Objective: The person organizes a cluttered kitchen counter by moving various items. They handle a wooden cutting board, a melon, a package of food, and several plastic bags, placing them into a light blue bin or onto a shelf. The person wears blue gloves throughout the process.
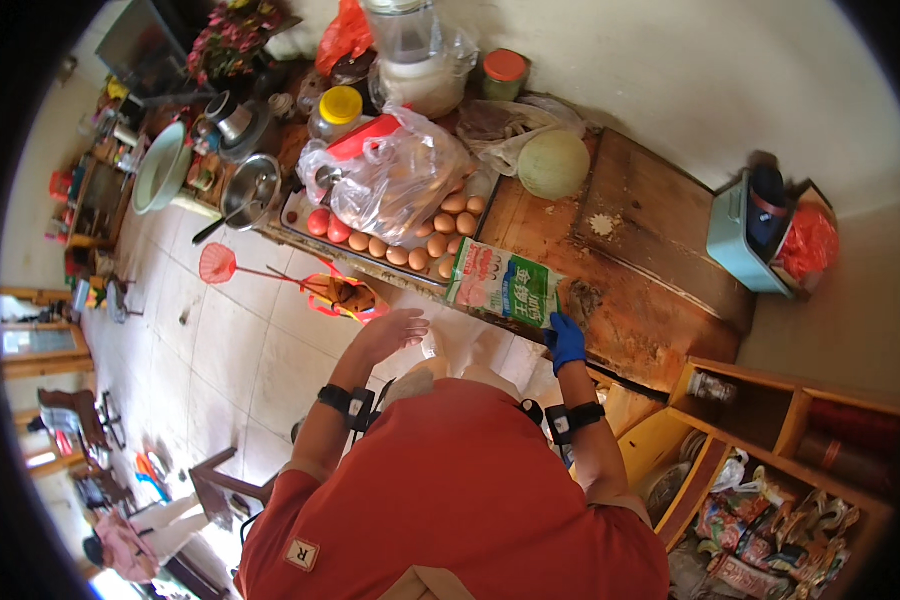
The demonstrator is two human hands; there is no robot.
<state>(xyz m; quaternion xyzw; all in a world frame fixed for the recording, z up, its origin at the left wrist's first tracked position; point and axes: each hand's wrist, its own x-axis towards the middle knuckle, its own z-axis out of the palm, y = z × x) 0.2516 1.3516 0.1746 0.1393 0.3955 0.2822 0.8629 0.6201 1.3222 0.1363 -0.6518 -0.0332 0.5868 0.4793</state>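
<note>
My right hand [566, 341], in a blue glove, grips the lower right corner of a green, white and blue plastic packet [502, 285] that bears writing. The packet extends over the front edge of the wooden table [637, 322] and overlaps the tray's right corner; whether it rests there or hovers, I cannot tell. My left hand [391, 334] is bare and holds nothing, raised in front of the table edge with its fingers extended. Just beyond the packet, a tray [360, 261] carries several brown eggs [418, 259], two tomatoes [328, 225] and a filled clear plastic bag [401, 180].
A melon [553, 165] sits behind the packet. Farther left are a steel pan [251, 191] and a yellow-lidded jar [339, 112]. A blue bin [739, 232] stands at the table's right end. Below it an open cabinet [784, 420] holds packets. Another person [131, 544] is at lower left.
</note>
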